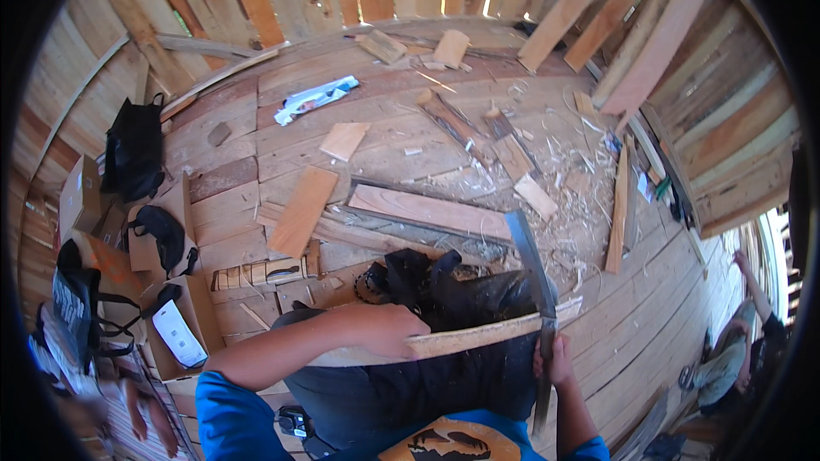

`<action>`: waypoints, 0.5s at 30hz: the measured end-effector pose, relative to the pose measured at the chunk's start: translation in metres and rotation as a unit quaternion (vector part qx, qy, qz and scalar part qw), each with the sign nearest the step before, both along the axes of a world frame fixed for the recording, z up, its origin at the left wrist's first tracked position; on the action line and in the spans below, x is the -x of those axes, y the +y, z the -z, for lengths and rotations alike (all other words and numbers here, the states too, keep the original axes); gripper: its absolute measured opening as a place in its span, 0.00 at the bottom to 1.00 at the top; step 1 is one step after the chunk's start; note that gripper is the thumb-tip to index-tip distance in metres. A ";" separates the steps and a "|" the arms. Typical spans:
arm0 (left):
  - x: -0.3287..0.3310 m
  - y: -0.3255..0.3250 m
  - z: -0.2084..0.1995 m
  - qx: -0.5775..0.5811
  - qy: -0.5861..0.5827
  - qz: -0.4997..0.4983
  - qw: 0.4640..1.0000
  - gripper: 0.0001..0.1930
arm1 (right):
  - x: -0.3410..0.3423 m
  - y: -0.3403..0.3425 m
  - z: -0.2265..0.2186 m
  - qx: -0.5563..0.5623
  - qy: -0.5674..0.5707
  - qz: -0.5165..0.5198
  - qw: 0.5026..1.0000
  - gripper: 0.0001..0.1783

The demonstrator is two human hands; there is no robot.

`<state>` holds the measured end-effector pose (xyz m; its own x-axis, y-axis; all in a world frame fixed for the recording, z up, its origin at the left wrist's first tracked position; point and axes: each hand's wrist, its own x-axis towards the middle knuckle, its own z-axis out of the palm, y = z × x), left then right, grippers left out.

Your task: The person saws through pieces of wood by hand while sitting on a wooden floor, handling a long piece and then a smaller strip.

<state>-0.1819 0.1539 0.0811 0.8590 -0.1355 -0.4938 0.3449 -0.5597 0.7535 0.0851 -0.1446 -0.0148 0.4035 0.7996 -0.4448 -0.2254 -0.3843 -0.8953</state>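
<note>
Blue shirt (457, 437) — left hand (393, 330) gripping 1 pale, slim board (478, 332) — right hand (557, 360) clasping grey-bladed tool (533, 265).

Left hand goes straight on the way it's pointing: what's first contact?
Likely the long metal blade crossing the wooden strip that the left hand holds, toward the strip's right end; exact depth is unclear.

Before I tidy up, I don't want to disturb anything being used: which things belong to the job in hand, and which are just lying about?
In use:
- long wooden piece, in the left hand
- long-bladed tool, in the right hand

Seemingly lying about:
- tall black bag
- blue-and-white wrapper
- black pouch
</note>
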 end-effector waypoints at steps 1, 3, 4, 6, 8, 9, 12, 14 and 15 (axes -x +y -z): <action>0.002 0.002 0.000 0.002 -0.005 -0.002 1.000 0.14 | 0.003 0.001 -0.003 -0.033 -0.013 0.004 0.999 0.27; 0.001 0.012 0.001 0.050 0.023 -0.036 0.998 0.12 | 0.007 -0.001 -0.009 -0.028 -0.015 0.042 0.999 0.22; 0.001 0.017 0.001 0.094 0.064 -0.069 0.991 0.11 | 0.009 -0.004 -0.012 -0.026 -0.013 0.062 0.998 0.19; 0.003 0.020 -0.008 0.077 0.064 -0.112 0.989 0.11 | 0.011 -0.003 -0.019 -0.020 -0.061 0.103 0.993 0.15; 0.003 0.020 -0.024 0.083 0.102 -0.197 0.972 0.12 | 0.013 0.002 -0.024 -0.011 -0.097 0.123 0.988 0.11; 0.000 0.019 -0.028 0.071 0.093 -0.229 0.966 0.12 | 0.014 0.005 -0.027 -0.004 -0.113 0.125 0.986 0.10; 0.002 0.013 -0.011 0.080 -0.024 -0.338 0.937 0.13 | 0.018 0.020 -0.028 0.024 -0.182 0.089 0.979 0.08; -0.010 0.012 0.010 0.094 -0.083 -0.388 0.913 0.18 | 0.027 0.035 -0.033 0.051 -0.255 0.047 0.964 0.08; -0.017 0.012 0.019 0.094 -0.129 -0.396 0.904 0.18 | 0.025 0.036 -0.027 0.042 -0.236 0.051 0.970 0.09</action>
